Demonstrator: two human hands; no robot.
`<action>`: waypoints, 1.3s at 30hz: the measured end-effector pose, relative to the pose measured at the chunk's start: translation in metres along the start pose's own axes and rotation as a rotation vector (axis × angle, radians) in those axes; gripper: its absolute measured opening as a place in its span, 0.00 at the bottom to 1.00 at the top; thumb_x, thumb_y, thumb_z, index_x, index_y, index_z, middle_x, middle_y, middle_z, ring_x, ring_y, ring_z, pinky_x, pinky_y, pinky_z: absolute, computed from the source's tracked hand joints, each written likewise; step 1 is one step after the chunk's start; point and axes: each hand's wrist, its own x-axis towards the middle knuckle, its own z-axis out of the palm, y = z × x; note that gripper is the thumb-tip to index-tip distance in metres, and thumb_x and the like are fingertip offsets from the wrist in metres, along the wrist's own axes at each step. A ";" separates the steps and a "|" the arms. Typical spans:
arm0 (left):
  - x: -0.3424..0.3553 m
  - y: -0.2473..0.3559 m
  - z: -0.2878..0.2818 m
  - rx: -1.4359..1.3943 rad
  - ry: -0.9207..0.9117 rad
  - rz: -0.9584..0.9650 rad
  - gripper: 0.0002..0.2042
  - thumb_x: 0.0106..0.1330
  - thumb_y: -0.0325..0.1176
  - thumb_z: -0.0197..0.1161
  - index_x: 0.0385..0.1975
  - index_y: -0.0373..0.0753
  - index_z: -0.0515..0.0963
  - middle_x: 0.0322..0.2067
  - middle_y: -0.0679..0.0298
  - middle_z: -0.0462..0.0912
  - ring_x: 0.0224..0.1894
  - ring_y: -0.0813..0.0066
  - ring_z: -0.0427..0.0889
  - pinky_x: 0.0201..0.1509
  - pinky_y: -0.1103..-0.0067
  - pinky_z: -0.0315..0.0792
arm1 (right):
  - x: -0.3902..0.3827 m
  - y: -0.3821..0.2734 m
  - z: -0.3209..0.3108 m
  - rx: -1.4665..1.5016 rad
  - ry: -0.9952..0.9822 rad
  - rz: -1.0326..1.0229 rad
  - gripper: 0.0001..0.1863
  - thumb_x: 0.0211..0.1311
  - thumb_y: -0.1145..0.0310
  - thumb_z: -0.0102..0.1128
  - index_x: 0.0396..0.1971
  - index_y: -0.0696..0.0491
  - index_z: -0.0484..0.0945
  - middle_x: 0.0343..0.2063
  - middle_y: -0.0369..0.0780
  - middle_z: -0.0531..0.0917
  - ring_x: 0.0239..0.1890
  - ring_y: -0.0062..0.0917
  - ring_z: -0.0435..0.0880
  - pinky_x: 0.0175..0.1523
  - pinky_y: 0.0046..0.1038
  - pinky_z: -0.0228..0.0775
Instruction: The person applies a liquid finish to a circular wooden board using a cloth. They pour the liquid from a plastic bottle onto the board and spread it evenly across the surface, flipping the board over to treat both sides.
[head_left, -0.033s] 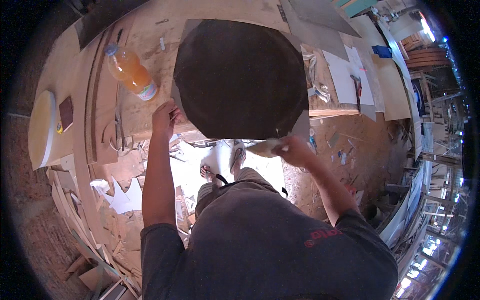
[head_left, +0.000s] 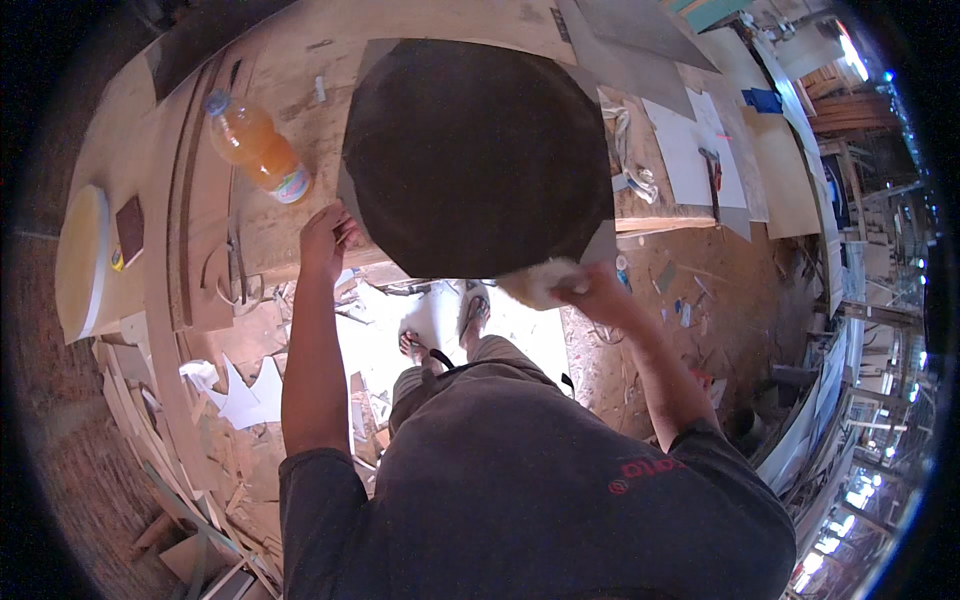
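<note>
Now right hand (head_left: 598,290) presses pale cloth (head_left: 540,280) on dark panel (head_left: 475,155).

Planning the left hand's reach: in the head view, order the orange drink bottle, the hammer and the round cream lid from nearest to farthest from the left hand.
From the left hand, at the dark round panel's near-left edge:
1. Orange drink bottle, just beyond it, slightly left.
2. Round cream lid, at the bench's far left end.
3. Hammer, far right, past the panel.

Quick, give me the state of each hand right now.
Left hand: curled on the edge of the dark round board.
Right hand: closed on a pale fluffy cloth wad.
</note>
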 end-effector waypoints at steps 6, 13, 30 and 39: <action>-0.015 -0.007 -0.004 -0.035 -0.009 0.030 0.14 0.73 0.43 0.58 0.43 0.38 0.78 0.34 0.65 0.79 0.36 0.73 0.79 0.42 0.75 0.75 | 0.026 0.046 -0.114 0.800 0.481 0.057 0.16 0.57 0.72 0.71 0.47 0.53 0.83 0.41 0.35 0.87 0.43 0.25 0.85 0.50 0.28 0.76; -0.101 -0.067 -0.013 -0.036 -0.030 -0.044 0.17 0.73 0.42 0.53 0.49 0.33 0.78 0.41 0.59 0.83 0.42 0.67 0.82 0.49 0.70 0.77 | 0.098 0.094 -0.133 -0.231 0.380 -0.036 0.14 0.65 0.65 0.62 0.49 0.51 0.83 0.46 0.42 0.86 0.45 0.31 0.86 0.50 0.33 0.77; -0.144 -0.092 0.054 0.069 -0.114 -0.105 0.10 0.66 0.23 0.64 0.45 0.25 0.79 0.41 0.50 0.85 0.40 0.65 0.86 0.46 0.73 0.83 | 0.148 0.085 -0.131 -0.605 0.264 -0.141 0.14 0.63 0.62 0.57 0.46 0.41 0.86 0.37 0.43 0.87 0.40 0.42 0.86 0.46 0.43 0.77; -0.135 -0.096 0.054 0.113 -0.057 -0.123 0.10 0.67 0.27 0.64 0.42 0.26 0.80 0.38 0.52 0.85 0.37 0.68 0.86 0.43 0.74 0.83 | 0.117 0.076 -0.121 -0.576 0.194 -0.071 0.14 0.60 0.66 0.60 0.44 0.41 0.87 0.31 0.48 0.86 0.36 0.45 0.86 0.45 0.45 0.77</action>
